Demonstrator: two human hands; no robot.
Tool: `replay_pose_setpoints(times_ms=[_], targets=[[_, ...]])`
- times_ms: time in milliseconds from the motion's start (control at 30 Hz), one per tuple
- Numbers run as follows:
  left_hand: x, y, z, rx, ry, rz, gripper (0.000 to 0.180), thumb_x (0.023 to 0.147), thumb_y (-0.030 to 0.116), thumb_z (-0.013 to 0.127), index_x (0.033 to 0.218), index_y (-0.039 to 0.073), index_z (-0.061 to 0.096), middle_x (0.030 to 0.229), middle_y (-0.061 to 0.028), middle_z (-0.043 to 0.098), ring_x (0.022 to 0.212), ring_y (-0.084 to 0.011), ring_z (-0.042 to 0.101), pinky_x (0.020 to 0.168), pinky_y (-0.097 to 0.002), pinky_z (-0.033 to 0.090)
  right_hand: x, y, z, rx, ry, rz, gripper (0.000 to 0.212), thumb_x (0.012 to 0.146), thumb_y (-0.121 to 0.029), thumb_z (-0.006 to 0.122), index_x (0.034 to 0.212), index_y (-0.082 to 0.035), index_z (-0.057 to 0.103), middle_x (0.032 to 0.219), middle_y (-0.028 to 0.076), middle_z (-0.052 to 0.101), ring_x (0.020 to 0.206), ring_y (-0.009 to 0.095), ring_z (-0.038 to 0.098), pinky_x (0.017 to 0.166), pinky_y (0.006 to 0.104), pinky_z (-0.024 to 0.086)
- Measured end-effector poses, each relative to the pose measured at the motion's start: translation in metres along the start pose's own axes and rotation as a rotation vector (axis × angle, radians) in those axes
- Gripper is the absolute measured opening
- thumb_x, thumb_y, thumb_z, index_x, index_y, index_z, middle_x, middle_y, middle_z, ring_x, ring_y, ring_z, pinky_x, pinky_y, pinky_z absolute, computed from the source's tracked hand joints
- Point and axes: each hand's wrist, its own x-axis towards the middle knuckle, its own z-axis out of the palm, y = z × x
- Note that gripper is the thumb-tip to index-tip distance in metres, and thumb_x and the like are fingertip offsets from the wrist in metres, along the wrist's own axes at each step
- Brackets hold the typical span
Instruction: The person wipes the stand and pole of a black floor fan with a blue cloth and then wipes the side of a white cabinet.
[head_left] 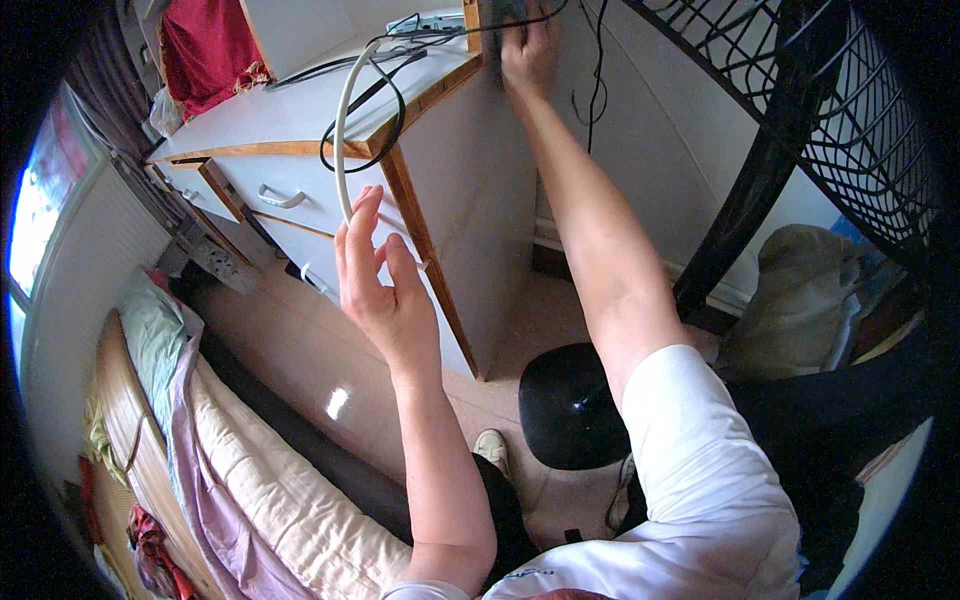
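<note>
My left hand (380, 285) is raised in front of the white cabinet (460, 200), its fingers bent round the lower end of a white cable (341, 135). That cable arches up over the cabinet top towards several black cables (400, 110), one of them looped over the front corner. My right arm stretches far forward, and my right hand (532, 55) is beside the cabinet's back corner, close to the wall. Its fingers look curled at a dark grey thing, but the picture's upper edge partly cuts them off. A black cable passes right by them.
A black mesh rack (760, 110) stands on the right, with a grey-brown bag (800, 290) below it. A black stool seat (570, 405) is near my feet. On the left lies a bed with cream bedding (260, 450). One cabinet drawer (205, 188) sticks out.
</note>
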Motion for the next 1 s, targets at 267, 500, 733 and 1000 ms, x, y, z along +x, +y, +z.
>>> replay_pose_setpoints(times_ms=[267,500,733,1000], targets=[[0.004,0.000,-0.005,0.033,0.010,-0.007,0.043,0.087,-0.008,0.048,0.125,0.010,0.055,0.126,-0.0073,0.056,0.109,-0.0211,0.057,0.073,-0.0248,0.053,-0.059,0.045,-0.015,0.090,-0.202,0.844,0.054,0.088,-0.030,0.049,0.135,-0.003,0.043,0.137,0.021,0.044,0.123,0.038,0.044,0.101,0.0430,0.037],[-0.001,0.003,0.007,-0.049,0.022,-0.003,0.043,0.087,-0.008,0.048,0.125,0.010,0.054,0.126,-0.0081,0.055,0.111,-0.0220,0.056,0.085,-0.0300,0.054,0.026,0.064,-0.002,0.095,0.097,0.113,0.047,0.086,-0.035,0.056,0.125,-0.008,0.054,0.133,0.019,0.046,0.123,0.039,0.043,0.101,0.0476,0.037],[0.003,-0.008,-0.009,0.038,-0.018,0.016,0.043,0.087,-0.008,0.048,0.126,0.010,0.054,0.127,-0.0071,0.055,0.111,-0.0208,0.056,0.076,-0.0258,0.053,-0.043,0.095,0.009,0.136,-0.104,0.474,0.057,0.087,-0.034,0.055,0.132,0.000,0.044,0.131,0.021,0.048,0.120,0.035,0.046,0.099,0.0399,0.035],[0.003,0.001,0.003,-0.054,0.018,-0.016,0.039,0.086,-0.006,0.047,0.119,0.012,0.059,0.122,-0.0114,0.058,0.114,-0.0254,0.056,0.082,-0.0362,0.056,-0.181,0.170,-0.015,0.275,-0.318,1.016,0.064,0.093,-0.031,0.043,0.148,-0.010,0.018,0.149,0.018,0.025,0.132,0.035,0.031,0.108,0.0476,0.026]])
